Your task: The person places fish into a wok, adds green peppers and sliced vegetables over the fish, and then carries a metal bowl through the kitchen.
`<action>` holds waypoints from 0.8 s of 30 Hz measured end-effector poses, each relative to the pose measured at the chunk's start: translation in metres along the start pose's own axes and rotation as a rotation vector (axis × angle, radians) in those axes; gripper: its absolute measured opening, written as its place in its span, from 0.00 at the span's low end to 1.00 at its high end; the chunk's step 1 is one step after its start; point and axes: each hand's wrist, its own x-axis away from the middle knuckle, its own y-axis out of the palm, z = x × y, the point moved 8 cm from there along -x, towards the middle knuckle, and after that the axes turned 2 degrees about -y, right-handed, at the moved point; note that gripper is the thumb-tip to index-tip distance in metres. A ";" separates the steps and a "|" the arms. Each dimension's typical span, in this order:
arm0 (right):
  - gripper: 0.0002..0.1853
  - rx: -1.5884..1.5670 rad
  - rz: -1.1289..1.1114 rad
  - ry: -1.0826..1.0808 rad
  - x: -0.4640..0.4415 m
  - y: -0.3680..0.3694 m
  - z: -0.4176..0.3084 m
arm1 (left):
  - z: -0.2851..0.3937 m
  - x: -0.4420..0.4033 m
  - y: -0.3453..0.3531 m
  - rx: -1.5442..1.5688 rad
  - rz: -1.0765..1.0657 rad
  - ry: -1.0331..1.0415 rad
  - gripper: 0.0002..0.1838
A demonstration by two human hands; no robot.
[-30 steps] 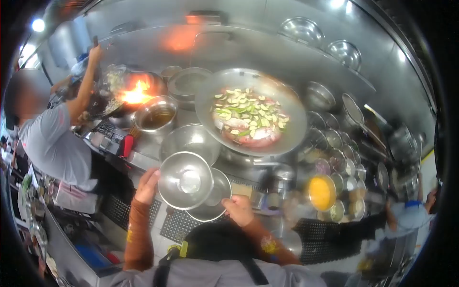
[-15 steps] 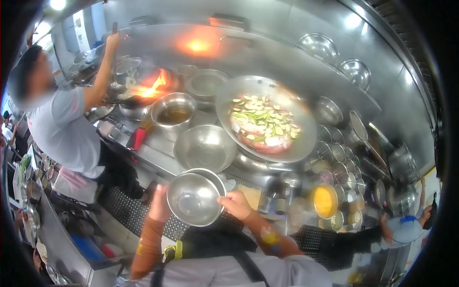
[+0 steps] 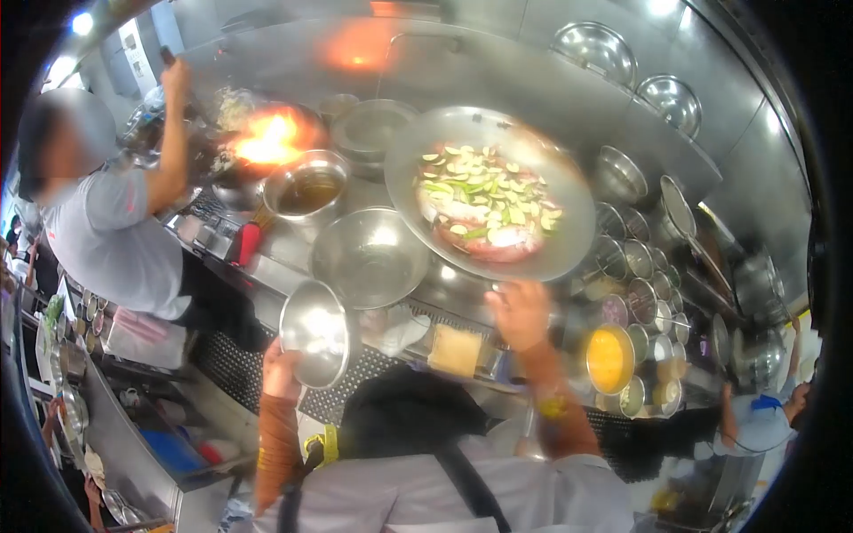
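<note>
My left hand (image 3: 281, 371) is closed on the rim of a steel bowl (image 3: 316, 334), tilted with its inside showing. My right hand (image 3: 519, 313) is empty, its fingers apart, just below the near rim of a large wok (image 3: 402, 191). In the wok lie pinkish-red pieces (image 3: 505, 245) under pale green slices and green strips. A wide steel basin (image 3: 370, 258) sits left of the wok, beyond the bowl.
At the left, a co-worker (image 3: 111, 235) stands by a flaming wok (image 3: 267, 138). A pot of brown liquid (image 3: 306, 186) is near it. At the right are several small containers, a bowl of yellow liquid (image 3: 610, 359) and another person (image 3: 755, 426).
My right hand has let go of the bowls and moved up and right, opening. The bowl in my left hand has moved left and tilted. Only one bowl now shows there.
</note>
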 end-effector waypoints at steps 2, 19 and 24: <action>0.12 0.052 -0.112 -0.113 0.015 0.013 0.016 | 0.004 -0.006 -0.015 0.011 0.023 0.041 0.27; 0.16 0.100 -0.129 -0.054 -0.008 0.016 -0.042 | 0.017 0.034 -0.085 0.077 0.146 0.156 0.27; 0.26 -0.923 -0.301 0.747 0.054 0.094 -0.089 | 0.021 0.067 -0.109 0.109 0.286 0.168 0.26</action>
